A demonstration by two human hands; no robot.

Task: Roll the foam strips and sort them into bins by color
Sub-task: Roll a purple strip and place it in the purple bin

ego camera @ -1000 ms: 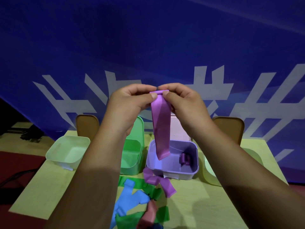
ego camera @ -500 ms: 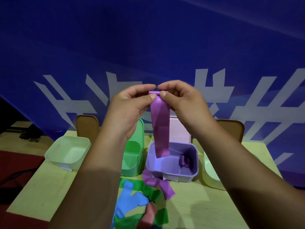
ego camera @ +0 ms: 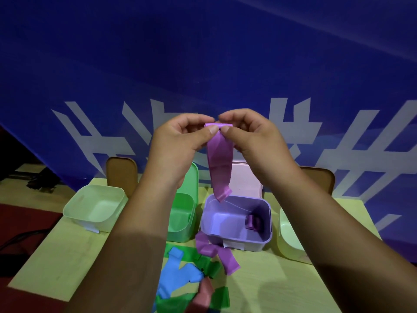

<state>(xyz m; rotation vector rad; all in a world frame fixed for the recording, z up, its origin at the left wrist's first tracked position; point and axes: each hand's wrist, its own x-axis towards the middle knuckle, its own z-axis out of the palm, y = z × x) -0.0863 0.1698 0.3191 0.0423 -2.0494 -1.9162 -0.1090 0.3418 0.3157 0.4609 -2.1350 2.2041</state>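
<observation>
Left hand (ego camera: 180, 141): fingers curled; thumb and forefinger pinch the left end of the small roll on top of the purple strip (ego camera: 220, 168).
Right hand (ego camera: 252, 136): curled the same way, pinching the right end of the roll.
Purple strip: hangs down between both hands, with its curled lower end just above the back rim of the purple bin (ego camera: 269, 222).
Change: half a second ago the hanging part was longer and the roll thinner.
Pose: both forearms rise from the lower corners; the hands meet at the centre, thumbs toward the camera, high over the bins.
</observation>
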